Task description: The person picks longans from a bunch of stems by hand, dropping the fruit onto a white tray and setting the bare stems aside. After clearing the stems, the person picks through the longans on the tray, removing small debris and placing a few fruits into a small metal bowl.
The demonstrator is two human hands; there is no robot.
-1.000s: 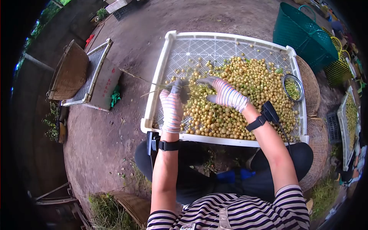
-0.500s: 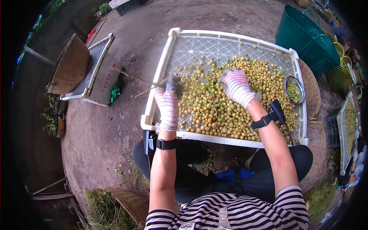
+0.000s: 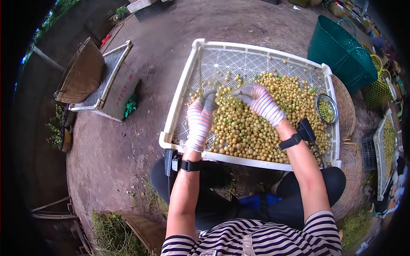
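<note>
My left hand (image 3: 201,117), in a striped glove with grey fingertips, is closed around a thin bare stem (image 3: 200,70) that points away from me over the left part of a white mesh tray (image 3: 181,89). Several small round yellow-green fruits (image 3: 247,128) lie loose in a heap across the tray. My right hand (image 3: 261,102), gloved the same way, is above the heap with its fingers drawn together toward the left hand. Whatever its fingertips pinch is too small to make out. A small metal bowl (image 3: 317,106) of greener fruits sits at the tray's right edge.
A green woven basket (image 3: 337,51) stands beyond the tray's right corner, with a yellow-and-black one (image 3: 376,91) beside it. At the left, a brown wicker basket (image 3: 83,72) leans on another tray (image 3: 113,91). Cut greenery (image 3: 113,234) lies at the lower left. Another fruit-filled tray (image 3: 386,149) is at far right.
My left hand has moved right, and the stem has swung from pointing left to pointing away from me. My right hand has shifted left and lower, closer to the left.
</note>
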